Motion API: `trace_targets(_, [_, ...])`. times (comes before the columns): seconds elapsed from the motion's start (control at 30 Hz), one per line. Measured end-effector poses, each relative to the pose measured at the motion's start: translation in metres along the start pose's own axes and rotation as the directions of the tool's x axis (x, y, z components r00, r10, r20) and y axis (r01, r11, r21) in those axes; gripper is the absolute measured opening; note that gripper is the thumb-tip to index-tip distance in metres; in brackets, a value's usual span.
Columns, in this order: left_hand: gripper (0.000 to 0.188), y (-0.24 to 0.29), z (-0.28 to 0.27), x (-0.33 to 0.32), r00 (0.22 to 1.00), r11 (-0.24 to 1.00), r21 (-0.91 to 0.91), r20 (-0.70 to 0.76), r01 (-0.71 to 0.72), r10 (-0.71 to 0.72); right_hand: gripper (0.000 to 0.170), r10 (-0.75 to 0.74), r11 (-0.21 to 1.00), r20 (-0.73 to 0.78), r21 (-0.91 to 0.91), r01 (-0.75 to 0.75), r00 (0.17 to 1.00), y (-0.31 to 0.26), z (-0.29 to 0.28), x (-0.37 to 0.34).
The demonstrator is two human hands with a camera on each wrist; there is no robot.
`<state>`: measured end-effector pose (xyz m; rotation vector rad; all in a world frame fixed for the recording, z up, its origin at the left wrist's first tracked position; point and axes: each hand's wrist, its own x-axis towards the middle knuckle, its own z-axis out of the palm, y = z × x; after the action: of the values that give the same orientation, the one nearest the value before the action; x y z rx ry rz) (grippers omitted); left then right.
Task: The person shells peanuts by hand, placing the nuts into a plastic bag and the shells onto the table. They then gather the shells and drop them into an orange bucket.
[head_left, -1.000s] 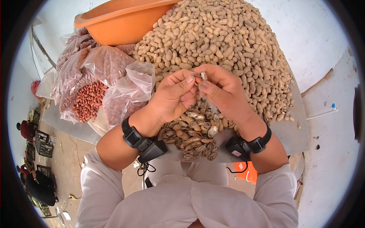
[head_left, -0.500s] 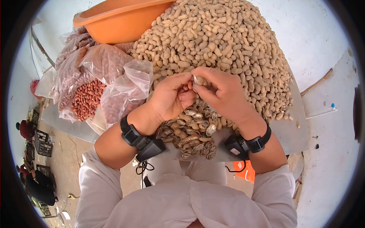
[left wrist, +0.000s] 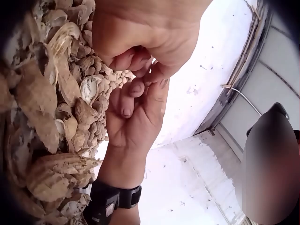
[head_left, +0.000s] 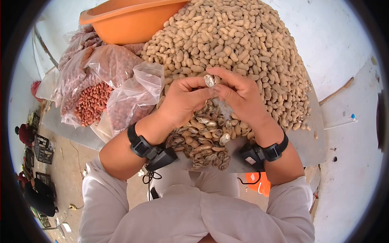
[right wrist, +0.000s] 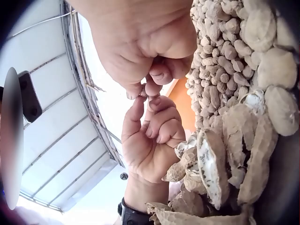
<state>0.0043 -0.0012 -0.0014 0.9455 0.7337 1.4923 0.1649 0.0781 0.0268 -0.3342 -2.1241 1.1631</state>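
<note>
An opened peanut shell (head_left: 210,80), its pale inside showing, is held between my two hands above the table. The thumb and forefinger of my right hand (head_left: 242,96) pinch it from the right. From the left, the thumb and forefinger of my left hand (head_left: 181,100) meet at the same shell. The other left fingers curl into the palm, and what lies inside them is hidden. Beneath the hands is a heap of emptied peanut shells (head_left: 204,141), also close up in the right wrist view as split shells (right wrist: 213,164). Behind rises a big pile of unshelled peanuts (head_left: 239,40).
Clear plastic bags (head_left: 111,67) of red peanut kernels (head_left: 92,104) lie on the left of the grey table (head_left: 239,156). An orange basin (head_left: 133,24) stands behind them. White walls border the table. Black crates (head_left: 43,149) and people (head_left: 39,196) are on the floor at far left.
Reddish kernels showed at my left fingers half a second ago and are now out of sight. My left thumb and forefinger have come up to the shell in the right hand.
</note>
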Motion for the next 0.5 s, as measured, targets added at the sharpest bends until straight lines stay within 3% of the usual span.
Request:
trace_targets(0.17, [0.011, -0.005, 0.001, 0.001, 0.990, 0.975, 0.172, 0.010, -0.138, 0.138, 0.029, -0.210, 0.954, -0.017, -0.221, 0.201, 0.978, 0.003, 0.006, -0.001])
trace_targets(0.23, [0.014, -0.009, -0.001, 0.003, 0.984, 0.962, 0.205, 0.031, -0.178, 0.175, 0.028, -0.214, 0.951, -0.014, -0.231, 0.205, 0.977, -0.002, 0.008, 0.000])
trace_targets(0.33, [0.013, -0.008, 0.001, 0.001, 0.993, 0.993, 0.046, 0.044, -0.112, 0.110, 0.026, -0.216, 0.950, -0.015, -0.233, 0.207, 0.976, -0.005, 0.013, -0.001])
trace_targets(0.5, [0.008, -0.008, 0.008, -0.002, 0.994, 0.995, 0.015, -0.052, -0.096, 0.097, 0.026, -0.172, 0.948, -0.074, -0.282, 0.145, 0.982, -0.006, 0.017, -0.003])
